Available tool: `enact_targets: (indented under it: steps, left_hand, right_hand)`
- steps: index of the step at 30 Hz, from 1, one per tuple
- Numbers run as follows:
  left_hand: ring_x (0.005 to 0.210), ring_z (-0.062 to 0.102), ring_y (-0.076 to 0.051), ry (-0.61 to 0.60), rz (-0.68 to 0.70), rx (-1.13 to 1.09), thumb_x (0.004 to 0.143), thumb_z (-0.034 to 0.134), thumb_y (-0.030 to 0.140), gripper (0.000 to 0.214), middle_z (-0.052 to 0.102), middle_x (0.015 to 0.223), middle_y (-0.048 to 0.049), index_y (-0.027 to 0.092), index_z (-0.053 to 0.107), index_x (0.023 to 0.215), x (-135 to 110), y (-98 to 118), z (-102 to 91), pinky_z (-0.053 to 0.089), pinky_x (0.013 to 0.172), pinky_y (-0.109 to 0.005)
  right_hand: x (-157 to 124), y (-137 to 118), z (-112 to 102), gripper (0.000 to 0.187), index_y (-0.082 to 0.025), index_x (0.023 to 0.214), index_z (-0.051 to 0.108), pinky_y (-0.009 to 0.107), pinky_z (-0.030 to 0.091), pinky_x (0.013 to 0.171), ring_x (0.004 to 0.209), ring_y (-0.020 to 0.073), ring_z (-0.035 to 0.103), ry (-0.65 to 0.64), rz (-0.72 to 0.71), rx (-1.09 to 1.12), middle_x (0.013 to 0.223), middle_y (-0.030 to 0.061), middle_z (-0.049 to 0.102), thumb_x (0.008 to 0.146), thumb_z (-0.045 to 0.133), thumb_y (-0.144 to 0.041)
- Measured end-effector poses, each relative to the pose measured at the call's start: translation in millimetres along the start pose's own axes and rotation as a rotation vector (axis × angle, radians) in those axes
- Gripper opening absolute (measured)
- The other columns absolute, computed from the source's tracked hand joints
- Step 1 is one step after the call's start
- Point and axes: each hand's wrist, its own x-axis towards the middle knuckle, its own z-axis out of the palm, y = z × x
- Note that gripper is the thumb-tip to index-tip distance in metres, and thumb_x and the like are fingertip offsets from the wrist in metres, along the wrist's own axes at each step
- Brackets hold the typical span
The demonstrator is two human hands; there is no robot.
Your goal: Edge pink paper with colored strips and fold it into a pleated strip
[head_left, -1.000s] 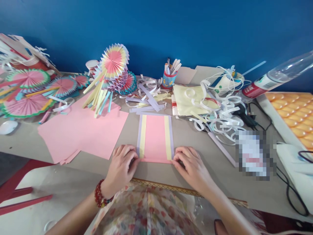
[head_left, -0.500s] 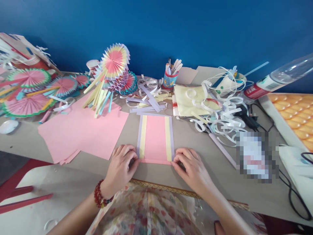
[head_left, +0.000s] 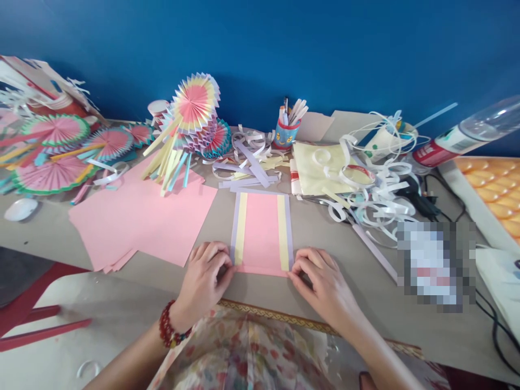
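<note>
A pink paper sheet (head_left: 262, 230) lies flat on the table before me, with a yellow and a lilac strip along each side edge. Its near edge is folded over in a narrow band. My left hand (head_left: 208, 268) pinches the near left corner of that fold between thumb and fingers. At the opposite near corner, my right hand (head_left: 319, 276) holds the fold in the same kind of pinch. A beaded bracelet (head_left: 170, 327) circles my left wrist.
Loose pink sheets (head_left: 150, 222) lie to the left, below folded paper fans (head_left: 195, 103). Behind stand a pen cup (head_left: 286, 132) and yellow paper (head_left: 317, 170). Curled white strips (head_left: 377, 200), a bottle (head_left: 455, 141) and black cables (head_left: 493, 325) fill the right side.
The whole view has shifted slightly, so things sit a little farther right in the picture. Both hands keep their pinch at the corners of the folded edge.
</note>
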Motion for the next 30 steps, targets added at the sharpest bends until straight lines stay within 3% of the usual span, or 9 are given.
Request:
enact_targets:
  steps: [20, 23, 30]
  left_hand:
    - [0.095, 0.053, -0.021, 0.013, -0.01, 0.018, 0.093, 0.057, 0.022, 0.01, 0.058, 0.102, -0.0045, 0.02, 0.053, 0.083, -0.8, 2.6, 0.0, 0.041, 0.081, -0.036]
    - [0.104, 0.053, -0.024, 0.052, -0.015, 0.03, 0.093, 0.056, 0.024, 0.006, 0.057, 0.113, -0.0076, 0.02, 0.052, 0.093, -2.0, 1.2, 1.3, 0.042, 0.088, -0.039]
    - [0.119, 0.049, -0.028, 0.044, -0.015, 0.081, 0.096, 0.051, 0.024, 0.026, 0.052, 0.131, -0.0123, 0.02, 0.046, 0.121, -5.1, 0.6, 5.3, 0.041, 0.097, -0.044]
  right_hand:
    - [-0.7, -0.5, 1.7, 0.013, -0.022, 0.079, 0.048, 0.036, 0.039, 0.08, 0.089, 0.0229, 0.052, 0.008, 0.012, 0.017, 0.092, 0.0048, 0.056, 0.091, 0.053, -0.021]
    - [-0.3, 0.7, 2.0, 0.014, -0.022, 0.079, 0.047, 0.035, 0.04, 0.079, 0.088, 0.0221, 0.052, 0.029, 0.004, 0.048, 0.091, 0.0045, 0.056, 0.091, 0.054, -0.021]
    - [-1.1, 3.3, 3.2, 0.013, -0.022, 0.079, 0.048, 0.035, 0.04, 0.079, 0.088, 0.0222, 0.052, 0.036, 0.0, 0.072, 0.092, 0.0045, 0.056, 0.091, 0.054, -0.02]
